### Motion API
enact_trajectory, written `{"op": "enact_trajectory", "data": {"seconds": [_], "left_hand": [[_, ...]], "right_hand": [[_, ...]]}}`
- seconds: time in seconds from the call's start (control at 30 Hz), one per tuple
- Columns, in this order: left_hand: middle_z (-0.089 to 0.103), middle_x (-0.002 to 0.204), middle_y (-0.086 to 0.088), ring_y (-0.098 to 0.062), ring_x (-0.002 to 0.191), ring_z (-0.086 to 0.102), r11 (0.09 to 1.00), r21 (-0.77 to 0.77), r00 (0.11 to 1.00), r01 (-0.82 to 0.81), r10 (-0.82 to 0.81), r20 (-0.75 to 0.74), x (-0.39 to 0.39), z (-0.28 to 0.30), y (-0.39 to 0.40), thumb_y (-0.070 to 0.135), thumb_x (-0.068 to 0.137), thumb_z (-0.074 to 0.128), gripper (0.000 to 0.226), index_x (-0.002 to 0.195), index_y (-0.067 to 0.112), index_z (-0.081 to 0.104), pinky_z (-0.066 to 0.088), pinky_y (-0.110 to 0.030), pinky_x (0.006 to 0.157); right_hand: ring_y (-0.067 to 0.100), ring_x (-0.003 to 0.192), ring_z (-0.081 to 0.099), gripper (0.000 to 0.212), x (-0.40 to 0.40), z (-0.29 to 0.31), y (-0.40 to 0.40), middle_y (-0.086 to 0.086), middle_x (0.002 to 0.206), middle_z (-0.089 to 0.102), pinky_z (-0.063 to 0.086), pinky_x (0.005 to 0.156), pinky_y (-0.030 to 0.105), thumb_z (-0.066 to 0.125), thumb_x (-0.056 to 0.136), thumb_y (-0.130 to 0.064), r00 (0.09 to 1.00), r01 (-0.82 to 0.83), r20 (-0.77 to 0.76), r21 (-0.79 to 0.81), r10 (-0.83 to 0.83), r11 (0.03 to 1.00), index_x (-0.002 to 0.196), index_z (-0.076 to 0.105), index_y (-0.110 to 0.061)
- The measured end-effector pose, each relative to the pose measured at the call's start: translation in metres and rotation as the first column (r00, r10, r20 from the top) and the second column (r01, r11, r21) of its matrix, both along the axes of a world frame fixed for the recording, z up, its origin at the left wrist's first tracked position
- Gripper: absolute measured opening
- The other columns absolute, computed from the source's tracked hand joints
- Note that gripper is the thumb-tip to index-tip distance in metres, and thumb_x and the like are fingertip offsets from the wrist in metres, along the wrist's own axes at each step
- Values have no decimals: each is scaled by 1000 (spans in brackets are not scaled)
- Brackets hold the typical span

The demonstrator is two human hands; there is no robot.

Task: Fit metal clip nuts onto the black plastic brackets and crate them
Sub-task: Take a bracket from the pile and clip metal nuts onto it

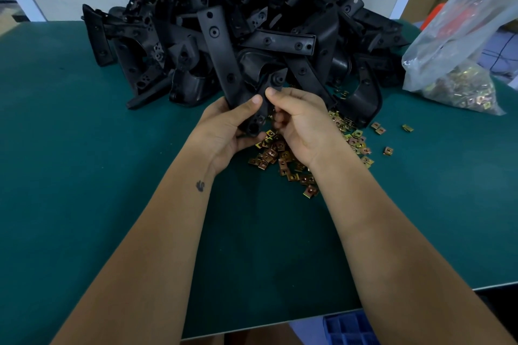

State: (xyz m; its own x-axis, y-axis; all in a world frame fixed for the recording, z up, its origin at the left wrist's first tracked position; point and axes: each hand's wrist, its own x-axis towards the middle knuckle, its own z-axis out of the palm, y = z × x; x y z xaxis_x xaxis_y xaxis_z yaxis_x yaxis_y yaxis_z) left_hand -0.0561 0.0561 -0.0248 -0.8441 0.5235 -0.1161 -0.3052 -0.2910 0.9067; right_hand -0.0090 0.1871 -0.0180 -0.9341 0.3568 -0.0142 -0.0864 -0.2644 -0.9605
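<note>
Left hand gripped the lower end of a black plastic bracket, fingers curled round it, thumb pressed on its face. Right hand met the same bracket from the other side, thumb tip on its edge, fingers curled underneath; whether they pinched a clip nut could not be told. Loose clip nuts lay scattered on the green mat directly below and right of the hands. Bracket pile sat just beyond the hands. Clear bag of clip nuts stood far right. Blue crate showed below the near table edge, under the right forearm
</note>
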Motion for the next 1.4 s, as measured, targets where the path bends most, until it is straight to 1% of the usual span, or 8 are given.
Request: {"op": "enact_trajectory", "data": {"seconds": [0.23,0.5,0.7,0.8,0.9,0.97,1.1,1.4], "left_hand": [[72,106,0,-12,92,70,998,45,999,-42,43,-26,1,1,-1,16,69,80,56,119,19,54,57,-31,72],[70,104,-4,-13,84,72,999,-3,996,-51,51,-80,-1,0,-6,1,79,75,50,117,19,49,56,-25,64],[72,103,0,-14,91,70,986,118,993,-117,113,37,-5,-1,-5,3,86,69,43,121,17,48,57,-28,70],[72,93,-1,-12,78,72,944,251,968,-216,174,179,-10,-1,-9,5,91,65,27,114,12,52,57,-25,66],[67,70,0,-10,59,66,898,311,928,-312,217,302,-13,-2,-14,10,92,66,8,89,11,58,56,-23,67],[66,67,-2,-10,56,64,867,358,908,-347,216,358,-14,-3,-16,10,91,68,12,82,10,60,56,-24,68],[69,67,-5,-12,56,66,858,368,901,-357,212,379,-13,-3,-17,9,88,70,10,83,8,62,56,-26,69],[70,65,-3,-11,55,68,882,318,904,-348,226,362,-12,-3,-16,10,89,70,10,86,10,61,57,-24,70]], "right_hand": [[5,57,42,32,2,4,0,-10,59,51,37,56,20,68,90,-17,999,31,-15,166,-29,986,59,63,-22],[4,55,45,33,5,6,0,-13,59,54,40,57,20,69,90,-17,999,49,-11,228,-48,973,58,65,-25],[3,64,57,9,4,6,0,-10,77,67,46,62,18,66,92,-22,991,137,-30,249,-133,959,88,73,-26],[-3,81,61,9,4,4,1,-14,90,67,46,68,11,62,92,-26,967,224,-38,592,-251,774,93,71,-29],[19,117,50,29,4,-3,3,-3,121,61,40,96,32,58,92,-32,943,84,41,931,-330,355,119,66,-28],[28,126,39,44,4,-5,2,1,135,53,28,102,41,57,90,-37,928,-99,162,975,-335,197,133,57,-31],[26,123,41,35,4,-7,0,-2,129,55,26,98,43,56,92,-36,938,-161,192,979,-288,126,127,62,-33],[25,112,49,21,3,-8,0,-6,106,66,33,94,38,62,92,-24,962,-93,130,983,-241,160,112,67,-28]]}}
